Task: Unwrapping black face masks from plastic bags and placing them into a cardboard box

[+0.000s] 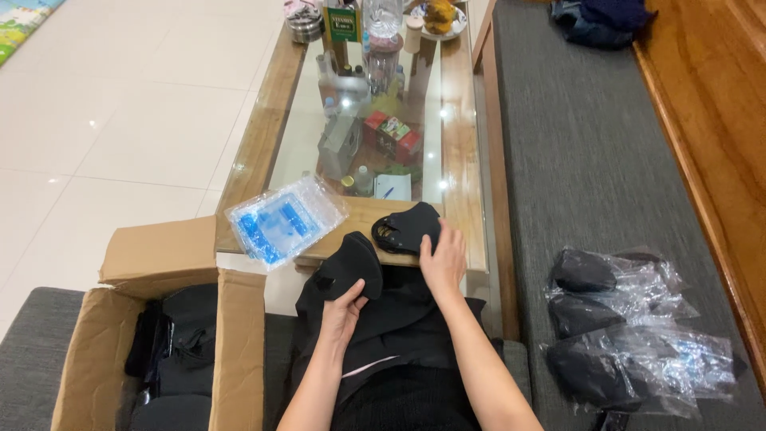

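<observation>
Sofa seat: a grey cushion (590, 144) is seen to the right of both hands, well apart from the grip, carrying a heap of bagged items.
Worktop: a wood-framed glass worktop (459, 136) lies just beyond the hands; bottles, small boxes and jars are seen on it and on the shelf below the glass.
Cardboard box: an open box (231, 351) stands left of the left hand, near it, with dark fabric items inside.
Bagged masks: a pile of black masks in clear plastic bags (638, 335) is laid on the cushion, well to the right of the right hand.
Clear packet: a clear plastic packet with blue print (283, 219) rests on the worktop's near corner, up and left of the left grip, apart from it.
Left mask: a black mask (351, 267) is held over the lap, just above the left hand.
Right mask: a second black mask (407, 227) lies on the worktop's near edge, beside the first and just apart from it.
Left hand: the left hand (343, 311) is closed on the lower edge of the left mask, thumb in front, fingers hidden behind.
Right hand: the right hand (445, 259) is laid on the right mask's right edge with fingers spread fairly flat; whether it is actually gripped cannot be told.
</observation>
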